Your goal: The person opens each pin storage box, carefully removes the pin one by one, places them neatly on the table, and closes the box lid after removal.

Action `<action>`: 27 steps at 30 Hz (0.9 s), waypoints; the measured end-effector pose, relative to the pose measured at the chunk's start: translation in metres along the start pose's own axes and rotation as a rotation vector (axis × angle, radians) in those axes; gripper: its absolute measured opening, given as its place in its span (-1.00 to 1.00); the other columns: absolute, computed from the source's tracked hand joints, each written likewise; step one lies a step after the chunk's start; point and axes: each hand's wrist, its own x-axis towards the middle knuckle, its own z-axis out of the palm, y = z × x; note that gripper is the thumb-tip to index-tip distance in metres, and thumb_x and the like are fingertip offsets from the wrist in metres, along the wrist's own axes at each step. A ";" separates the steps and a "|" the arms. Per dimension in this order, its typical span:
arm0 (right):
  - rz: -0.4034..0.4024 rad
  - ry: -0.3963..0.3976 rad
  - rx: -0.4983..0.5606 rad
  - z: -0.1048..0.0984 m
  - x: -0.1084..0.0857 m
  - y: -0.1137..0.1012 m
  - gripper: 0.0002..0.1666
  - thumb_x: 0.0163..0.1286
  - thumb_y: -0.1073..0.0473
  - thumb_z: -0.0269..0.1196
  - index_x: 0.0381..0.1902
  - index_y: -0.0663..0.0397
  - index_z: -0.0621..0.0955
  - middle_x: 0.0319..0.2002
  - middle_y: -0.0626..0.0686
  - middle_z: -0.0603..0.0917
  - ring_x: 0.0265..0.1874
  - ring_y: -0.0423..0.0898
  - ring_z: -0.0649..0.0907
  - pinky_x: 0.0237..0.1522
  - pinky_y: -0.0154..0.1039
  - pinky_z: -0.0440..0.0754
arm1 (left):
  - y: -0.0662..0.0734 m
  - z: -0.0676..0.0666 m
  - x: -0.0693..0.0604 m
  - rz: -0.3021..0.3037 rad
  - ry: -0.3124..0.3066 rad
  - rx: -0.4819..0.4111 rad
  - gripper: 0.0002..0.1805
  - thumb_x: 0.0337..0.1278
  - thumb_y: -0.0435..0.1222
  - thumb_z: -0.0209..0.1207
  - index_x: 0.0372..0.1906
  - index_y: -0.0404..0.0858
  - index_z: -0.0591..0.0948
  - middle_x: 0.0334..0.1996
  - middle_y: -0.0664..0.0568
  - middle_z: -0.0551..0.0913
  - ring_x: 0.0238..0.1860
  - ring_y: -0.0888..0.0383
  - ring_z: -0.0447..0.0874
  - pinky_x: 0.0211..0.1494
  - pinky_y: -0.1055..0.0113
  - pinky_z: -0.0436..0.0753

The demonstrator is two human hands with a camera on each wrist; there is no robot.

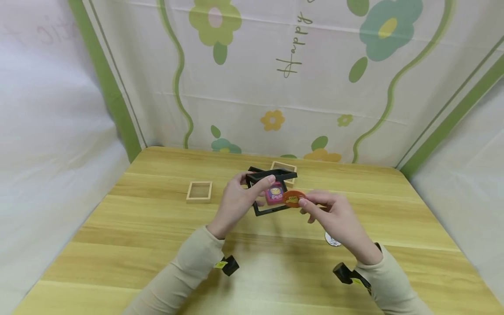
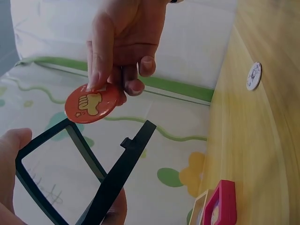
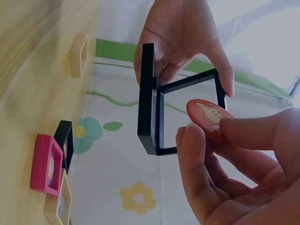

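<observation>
Head view: your left fingers (image 1: 241,177) held the unfolded black frame (image 1: 283,173); your right fingers (image 1: 320,196) pinched the orange disc (image 1: 293,198) above the surface (image 1: 279,271).

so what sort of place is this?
Likely a makeshift indoor recording booth for tabletop work. A wood-grain table is backed by a flower-printed curtain, with plain white sheeting at the left side, and small black devices, probably cameras, sit at both wrists.
</observation>
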 end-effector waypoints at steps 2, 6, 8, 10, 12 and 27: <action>-0.001 0.014 0.002 -0.005 -0.001 0.001 -0.79 0.43 0.19 0.27 -0.11 0.16 0.75 -0.24 0.10 0.68 -0.38 0.01 0.67 -0.39 -0.13 0.70 | 0.000 0.000 0.001 -0.004 -0.003 -0.007 -0.17 -0.16 0.26 0.41 0.07 -0.25 0.48 -0.05 -0.10 0.54 -0.31 -0.02 0.75 -0.17 0.06 0.69; 0.022 0.045 -0.029 -0.014 -0.003 0.004 -0.77 0.41 0.16 0.30 -0.08 0.17 0.73 -0.26 0.10 0.70 -0.41 0.00 0.67 -0.38 -0.16 0.69 | -0.001 -0.002 0.001 -0.001 -0.008 0.008 -0.20 -0.15 0.27 0.40 0.04 -0.24 0.50 -0.05 -0.10 0.55 -0.33 -0.01 0.75 -0.12 0.02 0.67; 0.032 0.050 -0.052 -0.018 -0.004 0.006 -0.76 0.40 0.15 0.30 -0.09 0.17 0.73 -0.27 0.09 0.71 -0.42 0.00 0.68 -0.39 -0.17 0.69 | -0.001 -0.002 0.002 -0.004 -0.002 0.016 -0.20 -0.15 0.28 0.39 0.03 -0.24 0.50 -0.05 -0.09 0.55 -0.35 -0.02 0.75 -0.10 0.00 0.66; 0.038 0.047 -0.077 -0.023 -0.004 0.007 -0.77 0.40 0.14 0.30 -0.10 0.17 0.72 -0.28 0.08 0.72 -0.43 -0.01 0.68 -0.39 -0.18 0.68 | -0.001 -0.003 0.002 -0.007 0.006 0.005 -0.18 -0.17 0.28 0.40 0.03 -0.25 0.49 -0.05 -0.10 0.55 -0.32 -0.02 0.74 -0.11 -0.01 0.67; 0.044 0.033 -0.098 -0.028 -0.004 0.010 -0.76 0.40 0.13 0.31 -0.10 0.17 0.72 -0.31 0.05 0.72 -0.44 -0.01 0.68 -0.40 -0.18 0.68 | -0.001 -0.003 0.003 -0.010 0.015 -0.008 -0.16 -0.19 0.28 0.41 0.05 -0.26 0.48 -0.05 -0.10 0.54 -0.28 -0.02 0.73 -0.16 0.04 0.69; 0.122 -0.112 -0.221 -0.047 -0.001 0.024 -0.73 0.38 0.04 0.32 -0.10 0.10 0.73 -0.42 -0.04 0.69 -0.45 -0.07 0.67 -0.38 -0.21 0.66 | -0.001 -0.004 0.005 -0.004 0.008 -0.053 -0.15 -0.14 0.20 0.44 0.12 -0.29 0.45 -0.01 -0.15 0.52 -0.17 -0.05 0.69 -0.19 0.05 0.70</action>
